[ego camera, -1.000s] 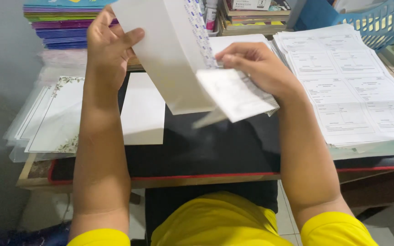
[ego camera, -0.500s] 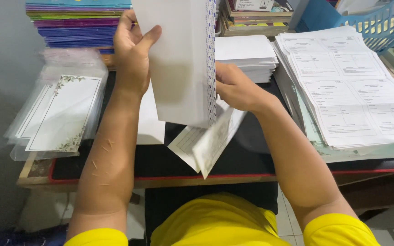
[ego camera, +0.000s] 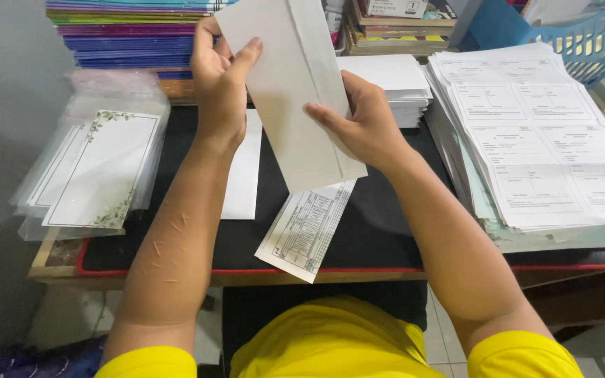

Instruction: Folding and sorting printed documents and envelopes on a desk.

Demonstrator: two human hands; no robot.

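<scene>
Envelope: a long, plain white envelope (ego camera: 295,91), held tilted above the middle of the desk (ego camera: 379,231), its far end highest, a seam running down its right side.
Left hand: the left hand (ego camera: 220,84) pinches the envelope's far left edge, thumb on the face.
Right hand: the right hand (ego camera: 362,122) grips its right edge, thumb across the front.
Form: a folded printed form (ego camera: 306,227) sticks out from under the envelope's near end, over the desk's near edge.
Right: a stack of forms (ego camera: 540,140).
Left: bagged bordered cards (ego camera: 96,168).
</scene>
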